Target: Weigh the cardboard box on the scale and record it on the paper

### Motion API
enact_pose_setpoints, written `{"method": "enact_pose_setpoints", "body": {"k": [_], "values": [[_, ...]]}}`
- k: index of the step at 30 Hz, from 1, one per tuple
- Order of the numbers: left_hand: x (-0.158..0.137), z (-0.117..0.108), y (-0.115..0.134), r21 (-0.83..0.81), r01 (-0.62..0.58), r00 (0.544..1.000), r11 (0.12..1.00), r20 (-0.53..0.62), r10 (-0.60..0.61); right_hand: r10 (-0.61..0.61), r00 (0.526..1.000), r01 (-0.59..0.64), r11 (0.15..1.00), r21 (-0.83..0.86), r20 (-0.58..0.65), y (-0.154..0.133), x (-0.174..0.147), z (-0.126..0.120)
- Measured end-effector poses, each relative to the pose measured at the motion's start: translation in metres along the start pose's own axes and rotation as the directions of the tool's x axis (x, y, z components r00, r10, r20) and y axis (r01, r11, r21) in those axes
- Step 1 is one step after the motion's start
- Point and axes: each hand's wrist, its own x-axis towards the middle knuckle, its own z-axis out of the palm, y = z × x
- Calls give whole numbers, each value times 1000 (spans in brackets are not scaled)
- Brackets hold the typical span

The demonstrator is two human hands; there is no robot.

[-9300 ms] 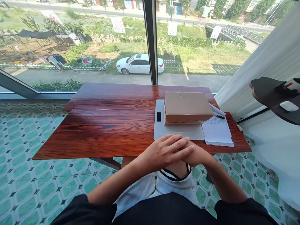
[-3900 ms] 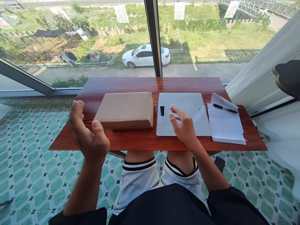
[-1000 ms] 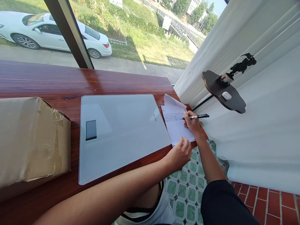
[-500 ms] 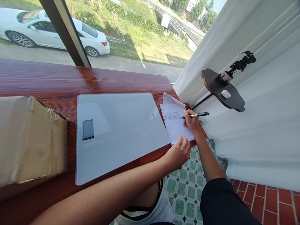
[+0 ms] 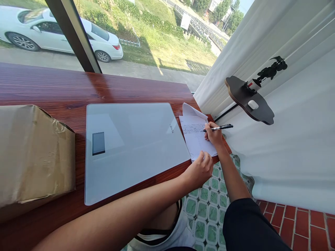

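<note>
A pen [image 5: 222, 127] with a black-and-clear barrel is gripped in my right hand [image 5: 212, 134], its tip touching the paper. Beneath it lies a white notepad [image 5: 197, 142], with rows of small dark handwriting across its upper part and one sheet folded back at the top. My left hand [image 5: 200, 169] is closed with curled fingers at the notepad's lower edge. Whatever those fingers may pinch is hidden from me. To the left of the notepad, a pale glass-like panel [image 5: 136, 150] with a small grey rectangle lies flat on the table.
The reddish wooden table [image 5: 146, 83] runs along a window. A taped cardboard box [image 5: 49, 157] stands at the left. On the right, a dark wavy-edged shelf [image 5: 261, 111] carries a small white case [image 5: 253, 104] and a dark figurine [image 5: 272, 69] before a white curtain [image 5: 293, 150].
The view has shifted very slightly. My right hand and the pen stay in nearly the same spot on the page, and my left hand has not visibly moved.
</note>
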Motion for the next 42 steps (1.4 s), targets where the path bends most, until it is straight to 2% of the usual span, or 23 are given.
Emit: {"method": "enact_pose_setpoints", "body": {"k": [11, 17, 22, 42], "values": [[0, 1, 1, 9, 19, 999, 1000, -39, -18, 17, 1000, -17, 1000, 1, -25, 0, 0, 1], [0, -1, 1, 4, 13, 1000, 1000, -14, -13, 18, 1000, -18, 1000, 6, -21, -1, 0, 1], [0, -1, 0, 5, 18, 1000, 1000, -22, -18, 20, 998, -19, 1000, 13, -63, -2, 0, 0], [0, 1, 1, 12, 23, 999, 1000, -45, -22, 19, 999, -19, 1000, 1, -39, -4, 0, 0]]}}
